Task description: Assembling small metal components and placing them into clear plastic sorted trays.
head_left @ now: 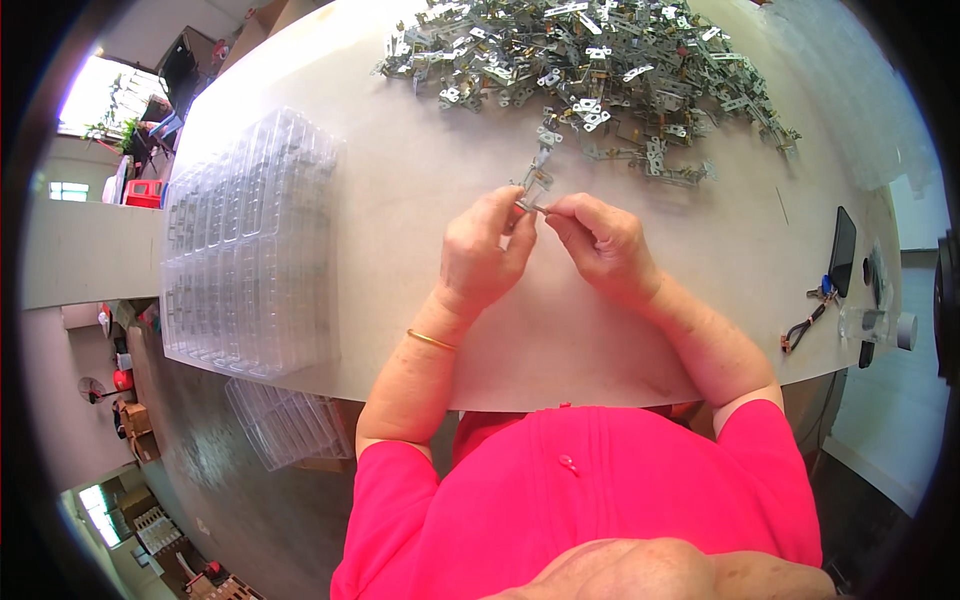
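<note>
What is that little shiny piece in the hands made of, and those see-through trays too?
The small bracket, pinched by the left hand and right hand, looks like thin stamped metal: grey and glinting, like the pile of parts behind it. The clear trays look like thin moulded plastic, see-through and glossy with pressed pockets.

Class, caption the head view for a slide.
Both hands, left hand and right hand, hold a small metal hinge near a hinge pile.

Bare table (400,230) lies between clear trays (250,250) (stacked, left) and metal-parts heap (590,60).
</note>
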Demonstrator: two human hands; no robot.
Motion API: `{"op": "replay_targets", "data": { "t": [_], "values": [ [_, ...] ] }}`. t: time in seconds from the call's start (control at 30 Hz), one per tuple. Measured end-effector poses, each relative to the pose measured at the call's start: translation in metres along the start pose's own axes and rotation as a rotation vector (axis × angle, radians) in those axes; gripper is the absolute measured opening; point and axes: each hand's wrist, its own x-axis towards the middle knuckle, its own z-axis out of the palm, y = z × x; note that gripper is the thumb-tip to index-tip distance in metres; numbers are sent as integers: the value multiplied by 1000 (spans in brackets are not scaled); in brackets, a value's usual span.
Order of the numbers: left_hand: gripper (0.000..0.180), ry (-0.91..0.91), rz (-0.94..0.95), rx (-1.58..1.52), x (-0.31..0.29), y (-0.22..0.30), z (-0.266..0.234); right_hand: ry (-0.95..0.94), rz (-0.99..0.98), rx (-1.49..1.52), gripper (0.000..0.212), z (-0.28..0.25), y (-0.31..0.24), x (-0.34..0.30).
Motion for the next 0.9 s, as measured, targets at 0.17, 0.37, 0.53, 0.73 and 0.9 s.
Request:
{"op": "replay_targets", "data": {
  "t": [0.17, 0.37, 0.53, 0.73, 0.9],
  "values": [
    [16, 95, -242, 42, 12, -2, -19, -22, 334, 84, 7, -2, 2, -4],
    [7, 30, -389, 51, 7, -23, -26, -73, 283, 111, 6, 4, 7, -10],
    [5, 25, -366, 137, 12, -19, -30, -76, 318, 152, 6, 2, 1, -5],
    [17, -256, -319, 83, 21, -13, -44, -77, 388, 196, 7, 2, 12, -4],
    [17, -362, -226, 105, 7, -21, -40, -70, 462, 215, 9, 3, 6, -2]
  ]
}}
